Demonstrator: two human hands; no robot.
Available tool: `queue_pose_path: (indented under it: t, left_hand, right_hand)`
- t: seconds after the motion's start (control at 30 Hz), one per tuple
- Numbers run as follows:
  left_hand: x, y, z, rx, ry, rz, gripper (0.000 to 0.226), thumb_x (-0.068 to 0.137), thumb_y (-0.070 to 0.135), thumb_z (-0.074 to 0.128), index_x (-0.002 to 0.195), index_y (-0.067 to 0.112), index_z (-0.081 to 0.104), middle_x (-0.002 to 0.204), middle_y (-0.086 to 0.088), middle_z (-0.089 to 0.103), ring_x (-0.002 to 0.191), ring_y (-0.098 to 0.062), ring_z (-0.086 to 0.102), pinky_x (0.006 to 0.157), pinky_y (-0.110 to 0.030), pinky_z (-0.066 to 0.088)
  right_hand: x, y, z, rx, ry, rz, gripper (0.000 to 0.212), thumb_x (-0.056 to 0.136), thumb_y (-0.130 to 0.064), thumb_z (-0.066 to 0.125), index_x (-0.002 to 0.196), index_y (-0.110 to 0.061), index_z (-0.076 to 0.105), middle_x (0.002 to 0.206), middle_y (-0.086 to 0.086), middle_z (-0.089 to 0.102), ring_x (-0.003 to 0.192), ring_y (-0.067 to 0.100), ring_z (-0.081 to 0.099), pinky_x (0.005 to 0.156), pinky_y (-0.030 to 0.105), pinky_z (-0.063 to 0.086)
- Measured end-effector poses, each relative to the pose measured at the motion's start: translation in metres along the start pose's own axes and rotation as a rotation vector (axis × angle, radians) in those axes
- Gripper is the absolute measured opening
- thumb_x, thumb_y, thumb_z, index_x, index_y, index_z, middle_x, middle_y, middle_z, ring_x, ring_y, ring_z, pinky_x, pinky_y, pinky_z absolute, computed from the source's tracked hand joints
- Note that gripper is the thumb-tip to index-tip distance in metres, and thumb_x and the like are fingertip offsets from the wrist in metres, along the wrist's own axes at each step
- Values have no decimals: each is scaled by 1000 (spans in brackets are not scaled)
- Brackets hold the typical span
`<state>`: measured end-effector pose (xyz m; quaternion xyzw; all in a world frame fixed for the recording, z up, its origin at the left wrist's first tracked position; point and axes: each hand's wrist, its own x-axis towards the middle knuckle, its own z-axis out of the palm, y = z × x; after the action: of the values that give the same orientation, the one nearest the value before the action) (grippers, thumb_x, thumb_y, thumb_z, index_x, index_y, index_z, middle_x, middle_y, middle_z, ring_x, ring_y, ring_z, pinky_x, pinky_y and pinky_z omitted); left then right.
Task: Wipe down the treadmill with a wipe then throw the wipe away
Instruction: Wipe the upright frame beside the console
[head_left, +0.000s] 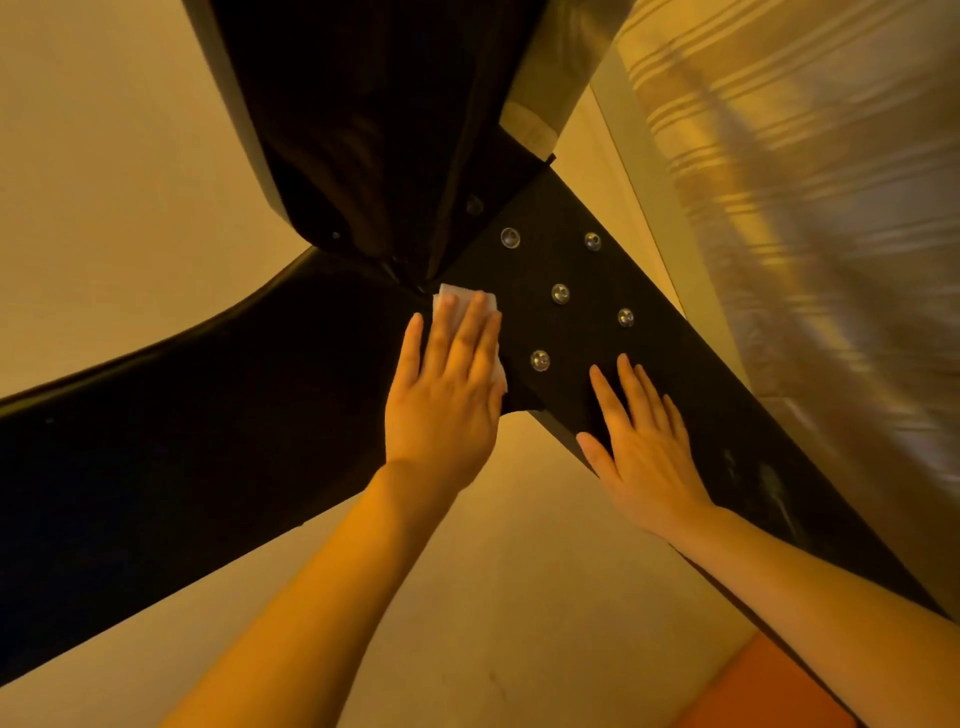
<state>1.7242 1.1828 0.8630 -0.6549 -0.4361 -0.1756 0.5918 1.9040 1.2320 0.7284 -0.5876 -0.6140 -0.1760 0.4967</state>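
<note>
The black treadmill frame (571, 270) fills the middle of the head view, seen from close up, with several shiny bolt heads on a flat upright plate. A white wipe (457, 300) lies flat under the fingers of my left hand (447, 395), pressed against the frame where the upright meets a dark arm (182, 441) running to the left. Only the wipe's upper edge and right side show. My right hand (644, 447) rests flat, fingers spread, on the upright below the bolts, holding nothing.
A pale striped curtain or cloth (805, 208) hangs close on the right. A beige wall or floor (104, 182) surrounds the frame. An orange surface (769, 691) shows at the bottom right corner. The dark console housing (374, 130) rises above.
</note>
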Motion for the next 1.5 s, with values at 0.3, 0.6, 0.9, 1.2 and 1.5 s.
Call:
queue_pose_path:
  t: [0.3, 0.6, 0.9, 1.2, 1.5]
  left_hand:
    - [-5, 29, 3, -54, -44, 63, 63, 103, 43, 3, 153, 13, -22, 160, -10, -29, 145, -31, -31, 114, -48, -24]
    - [34, 43, 7, -26, -38, 150, 65, 103, 43, 4, 154, 12, -21, 161, -10, -26, 146, -28, -28, 116, -46, -21]
    - [26, 37, 6, -61, -68, 199, 64, 105, 43, 11, 155, 17, -18, 163, -6, -22, 148, -26, -24, 118, -47, -18]
    - [31, 17, -4, -233, -9, 266, 63, 91, 58, 43, 136, 16, 57, 155, -11, 39, 148, -28, 28, 119, -48, 3]
    - [32, -1, -6, -343, 99, 214, 50, 81, 43, 68, 123, 15, 68, 130, -7, 66, 128, -34, 55, 111, -54, 29]
  right_hand:
    - [0, 1, 7, 43, 10, 16, 70, 94, -65, 7, 154, -33, -7, 166, 9, 1, 151, 25, -4, 117, 48, 14]
    - [-3, 16, 0, -10, 18, -54, 67, 96, -63, 13, 154, -34, -5, 165, 13, 15, 151, 30, 12, 115, 50, 24]
    - [-1, 20, -9, 2, 12, -92, 68, 97, -62, 13, 157, -32, 4, 166, 8, 11, 150, 23, 2, 118, 47, 18]
    - [12, -18, -18, 122, 71, -151, 65, 99, -59, 16, 157, -29, 17, 165, 10, 17, 151, 28, 15, 115, 42, 16]
    - [36, -42, -24, 190, 218, -128, 55, 101, -45, 31, 151, -21, 39, 159, 15, 31, 146, 36, 29, 110, 48, 29]
